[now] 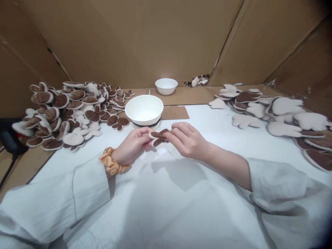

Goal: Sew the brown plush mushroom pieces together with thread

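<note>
Between my two hands, just in front of a white bowl (144,108), is a small brown plush piece (157,138) with a pale edge and rounded lobes. My left hand (132,145), with an orange scrunchie (113,162) at the wrist, pinches its left end. The fingers of my right hand (188,141) are closed on its right end and partly cover it. Similar brown and cream pieces (94,114) lie heaped to the left. On the right is a pile of flat cream and brown pieces (286,105), larger and animal-shaped.
A second, smaller white bowl (166,86) stands farther back on cardboard. A few scraps (200,80) lie by the back wall. Cardboard walls (135,38) enclose the white table (166,207). A black object with a cord (14,140) is at the far left edge.
</note>
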Demonstrator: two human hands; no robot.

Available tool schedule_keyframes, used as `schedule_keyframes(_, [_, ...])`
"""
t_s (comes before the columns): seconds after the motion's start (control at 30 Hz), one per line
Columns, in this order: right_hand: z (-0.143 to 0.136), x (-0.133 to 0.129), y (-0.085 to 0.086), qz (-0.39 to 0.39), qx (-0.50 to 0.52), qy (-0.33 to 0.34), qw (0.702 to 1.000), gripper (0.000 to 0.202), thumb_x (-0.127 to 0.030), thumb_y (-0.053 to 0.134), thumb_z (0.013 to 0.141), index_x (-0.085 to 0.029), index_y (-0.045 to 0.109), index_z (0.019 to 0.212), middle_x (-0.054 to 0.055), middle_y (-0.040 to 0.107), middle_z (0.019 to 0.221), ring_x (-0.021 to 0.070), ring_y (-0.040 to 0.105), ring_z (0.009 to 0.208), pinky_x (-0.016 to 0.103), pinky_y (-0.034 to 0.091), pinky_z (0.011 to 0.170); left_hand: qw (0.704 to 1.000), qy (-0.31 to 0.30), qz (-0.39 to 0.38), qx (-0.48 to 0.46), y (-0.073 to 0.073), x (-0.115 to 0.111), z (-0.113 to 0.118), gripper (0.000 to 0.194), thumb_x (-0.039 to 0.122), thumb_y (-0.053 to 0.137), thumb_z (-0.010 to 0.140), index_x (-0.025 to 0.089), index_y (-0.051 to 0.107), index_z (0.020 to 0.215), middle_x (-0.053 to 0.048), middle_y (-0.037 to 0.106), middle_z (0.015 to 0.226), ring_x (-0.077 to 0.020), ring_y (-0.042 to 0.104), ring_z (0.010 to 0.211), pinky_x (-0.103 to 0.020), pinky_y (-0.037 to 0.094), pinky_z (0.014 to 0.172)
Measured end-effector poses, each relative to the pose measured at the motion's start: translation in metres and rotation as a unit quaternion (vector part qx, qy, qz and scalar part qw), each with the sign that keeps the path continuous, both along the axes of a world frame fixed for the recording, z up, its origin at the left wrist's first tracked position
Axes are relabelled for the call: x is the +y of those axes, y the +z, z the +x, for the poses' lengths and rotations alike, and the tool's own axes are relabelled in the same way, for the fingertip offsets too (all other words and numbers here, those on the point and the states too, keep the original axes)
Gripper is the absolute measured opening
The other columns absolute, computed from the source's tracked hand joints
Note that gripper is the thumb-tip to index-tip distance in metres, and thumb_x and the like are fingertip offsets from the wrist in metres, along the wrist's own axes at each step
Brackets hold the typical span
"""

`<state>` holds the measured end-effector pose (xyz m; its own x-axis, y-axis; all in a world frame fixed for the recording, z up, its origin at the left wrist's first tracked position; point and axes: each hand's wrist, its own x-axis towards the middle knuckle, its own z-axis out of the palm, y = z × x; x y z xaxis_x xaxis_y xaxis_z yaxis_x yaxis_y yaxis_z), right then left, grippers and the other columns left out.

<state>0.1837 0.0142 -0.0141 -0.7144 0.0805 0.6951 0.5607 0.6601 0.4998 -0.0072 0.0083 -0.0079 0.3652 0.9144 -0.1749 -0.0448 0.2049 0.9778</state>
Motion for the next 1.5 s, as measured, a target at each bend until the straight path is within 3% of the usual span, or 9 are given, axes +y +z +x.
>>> schedule_keyframes(0.3, [0.0, 0.008, -0.004, -0.076, 0.102, -0.052, 0.991, 0.013, -0.017, 0.044, 0.087, -0.012, 0.056, 0.083, 0.005, 0.052, 0.064, 0.0189, 0.045, 0.075, 0.03, 0.037, 0.063, 0.967, 0.012, 0.195, 0.165, -0.004, -0.018, 0.007, 0.012, 0.026, 0.045, 0.082, 0.016, 0.05, 0.077, 0.005, 0.045, 0.055, -0.0074, 0.039, 0.049, -0.02, 0.032, 0.049])
schedule_keyframes(0.43, [-0.003, 0.008, -0.005, -0.11, 0.087, -0.09, 0.986, 0.022, -0.018, 0.038, 0.09, -0.012, 0.056, 0.077, 0.006, 0.05, 0.063, 0.019, 0.043, 0.072, 0.03, 0.033, 0.06, 0.858, 0.0, 0.396, 0.328, -0.008, -0.029, 0.006, 0.016, 0.023, 0.041, 0.086, 0.017, 0.056, 0.086, 0.001, 0.058, 0.067, -0.0089, 0.048, 0.057, -0.02, 0.039, 0.058])
schedule_keyframes(0.57, [-0.005, 0.006, -0.005, -0.072, 0.024, -0.081, 0.994, 0.025, -0.02, 0.04, 0.09, -0.013, 0.054, 0.071, 0.004, 0.046, 0.06, 0.0177, 0.042, 0.067, 0.029, 0.031, 0.059, 0.754, 0.01, 0.535, 0.381, -0.009, -0.029, 0.002, 0.02, 0.02, 0.039, 0.087, 0.016, 0.058, 0.085, -0.003, 0.06, 0.068, -0.0125, 0.054, 0.064, -0.023, 0.041, 0.064])
schedule_keyframes(0.7, [-0.005, 0.003, -0.004, -0.047, -0.058, -0.037, 0.997, 0.023, -0.015, 0.041, 0.089, -0.013, 0.054, 0.07, 0.004, 0.05, 0.062, 0.0163, 0.044, 0.066, 0.029, 0.033, 0.06, 0.708, 0.028, 0.566, 0.421, -0.005, -0.021, -0.003, 0.023, 0.019, 0.037, 0.087, 0.016, 0.059, 0.087, -0.005, 0.061, 0.07, -0.0146, 0.054, 0.065, -0.026, 0.041, 0.065])
schedule_keyframes(0.87, [-0.002, -0.002, -0.004, -0.042, -0.118, 0.028, 0.992, 0.021, -0.018, 0.038, 0.091, -0.013, 0.057, 0.081, 0.005, 0.056, 0.073, 0.0156, 0.05, 0.075, 0.031, 0.038, 0.068, 0.765, 0.02, 0.486, 0.422, 0.007, -0.007, -0.007, 0.023, 0.022, 0.036, 0.087, 0.017, 0.059, 0.088, -0.003, 0.063, 0.076, -0.0135, 0.055, 0.068, -0.023, 0.039, 0.066])
schedule_keyframes(1.0, [0.001, -0.003, -0.003, -0.014, -0.071, 0.038, 0.997, 0.017, -0.02, 0.043, 0.09, -0.014, 0.058, 0.084, 0.005, 0.057, 0.073, 0.0158, 0.052, 0.078, 0.031, 0.038, 0.068, 0.843, 0.004, 0.389, 0.371, 0.011, -0.001, -0.009, 0.022, 0.025, 0.039, 0.085, 0.017, 0.059, 0.085, 0.001, 0.061, 0.068, -0.0102, 0.049, 0.056, -0.021, 0.036, 0.058])
schedule_keyframes(1.23, [0.005, -0.001, 0.003, 0.045, 0.005, 0.017, 0.999, 0.014, -0.015, 0.046, 0.087, -0.018, 0.06, 0.085, 0.003, 0.06, 0.069, 0.0152, 0.054, 0.077, 0.03, 0.039, 0.067, 0.933, 0.004, 0.292, 0.212, 0.004, -0.001, -0.006, 0.016, 0.026, 0.042, 0.085, 0.015, 0.052, 0.089, -0.001, 0.059, 0.069, -0.0117, 0.051, 0.06, -0.023, 0.038, 0.059])
schedule_keyframes(1.37, [0.003, 0.001, 0.0, 0.023, 0.051, 0.004, 0.998, 0.013, -0.017, 0.046, 0.088, -0.019, 0.059, 0.086, 0.003, 0.058, 0.066, 0.0157, 0.054, 0.079, 0.031, 0.039, 0.068, 0.951, 0.002, 0.266, 0.16, 0.002, -0.005, 0.0, 0.009, 0.023, 0.044, 0.083, 0.017, 0.048, 0.087, -0.001, 0.06, 0.074, -0.011, 0.052, 0.063, -0.021, 0.038, 0.058])
schedule_keyframes(1.5, [0.0, 0.002, -0.002, 0.006, 0.099, 0.003, 0.995, 0.009, -0.017, 0.048, 0.086, -0.017, 0.057, 0.086, 0.003, 0.057, 0.066, 0.0167, 0.052, 0.078, 0.031, 0.039, 0.069, 0.936, 0.014, 0.294, 0.192, -0.002, -0.009, 0.004, 0.008, 0.022, 0.043, 0.083, 0.017, 0.047, 0.088, 0.002, 0.054, 0.068, -0.0087, 0.044, 0.056, -0.019, 0.034, 0.054])
